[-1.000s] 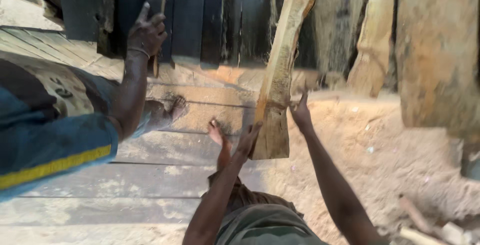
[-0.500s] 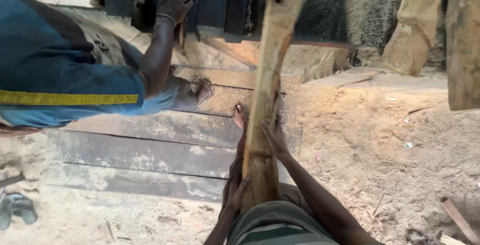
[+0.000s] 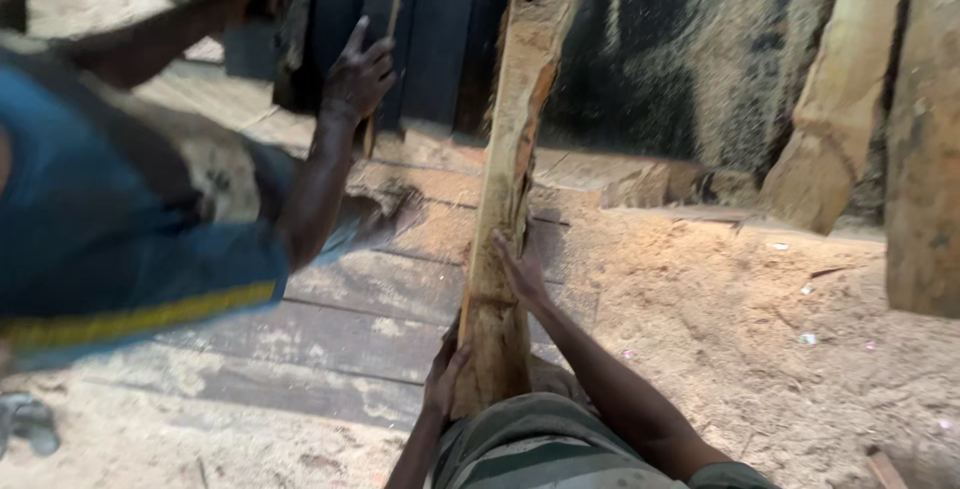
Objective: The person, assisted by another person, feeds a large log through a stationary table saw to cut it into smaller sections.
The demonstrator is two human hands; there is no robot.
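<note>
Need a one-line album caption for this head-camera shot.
Both hands, left hand and right hand, grip a rough plank on end over sawdust.

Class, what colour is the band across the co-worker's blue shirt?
Yellow. The band crosses the blue shirt at the left of the head view.

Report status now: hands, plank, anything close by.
Left hand and right hand both gripping the rough plank, held tilted up. Co-worker's hand on dark boards just left. Sawdust underfoot.
</note>
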